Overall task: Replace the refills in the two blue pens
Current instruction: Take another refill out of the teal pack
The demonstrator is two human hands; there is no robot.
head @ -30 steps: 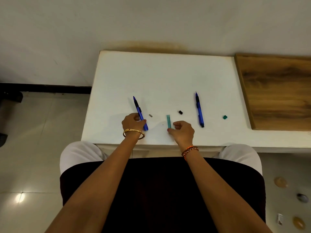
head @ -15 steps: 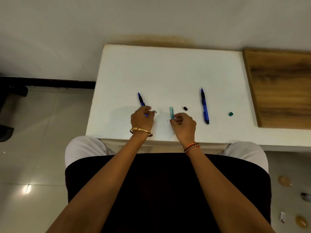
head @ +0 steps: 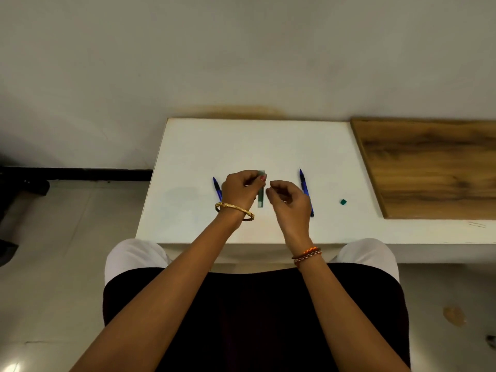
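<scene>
Both pens point(head: 306, 191) lie on the table point(head: 268, 146) unfilled, so it looks early; left hand point(head: 241, 190) pinches the teal case point(head: 261, 196), right hand point(head: 288, 201) curled, seemingly empty

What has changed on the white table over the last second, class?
The left hand let go of the left blue pen and rose to pinch the slim teal refill case; the right hand lifted beside it. Both pens, including the right blue pen, and the small green cap stayed put.

White table point(head: 241, 140) against a pale wall point(head: 241, 49), tiled floor point(head: 67, 251) below.
</scene>
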